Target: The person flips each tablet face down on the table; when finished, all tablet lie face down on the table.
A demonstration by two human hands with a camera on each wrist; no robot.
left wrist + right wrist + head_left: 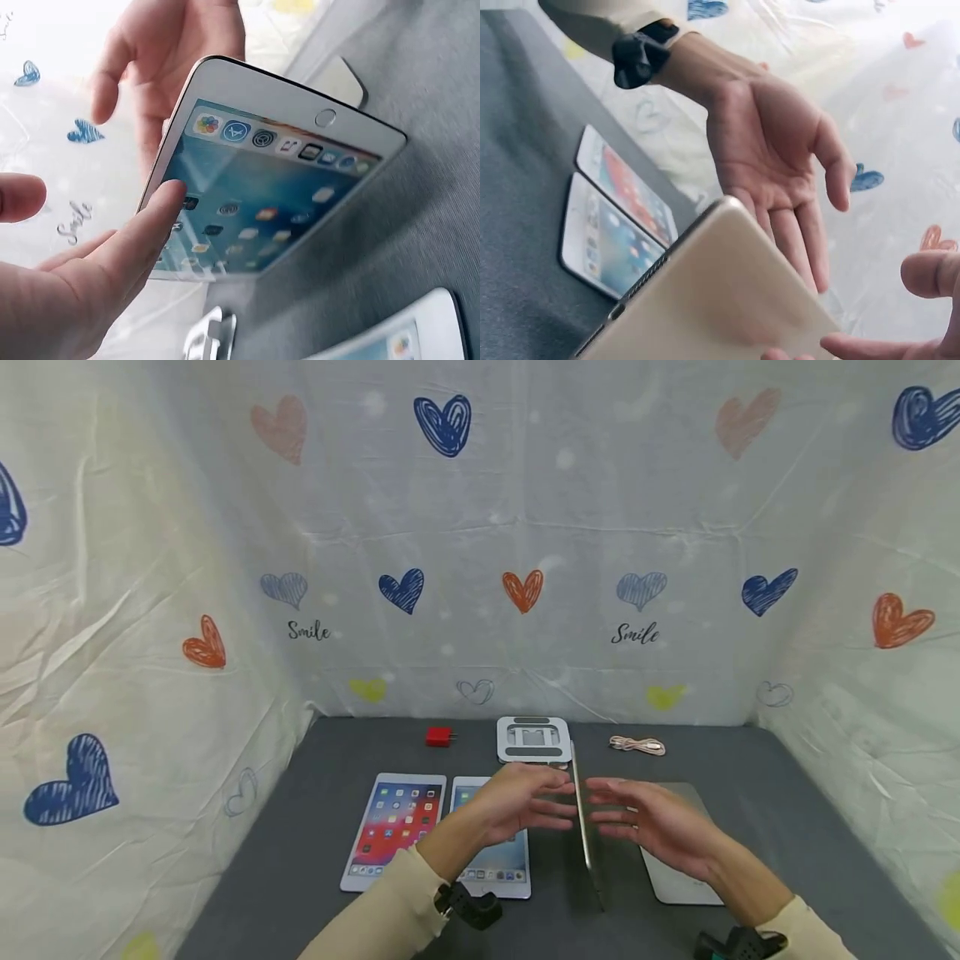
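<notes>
A tablet [582, 827] stands on its edge between the two hands, its lit screen [240, 202] towards the left hand and its gold back [720, 292] towards the right. My left hand [525, 802] has fairly straight fingers, with fingertips at the screen side. On the other side, my right hand [660, 822] holds its fingers extended, the tips at or very near the back. Neither hand curls round the tablet. Beneath the left forearm lies a white tablet with a blue screen [498, 857], partly covered. A silver tablet [671, 881] lies face down under the right hand.
Another white tablet with a red-and-blue screen [397, 818] lies at the left. Along the back of the grey table [285, 835] are a red charger [438, 737], a silver folding stand [533, 740] and a bundled cable [637, 744]. A heart-printed sheet [450, 543] surrounds the table.
</notes>
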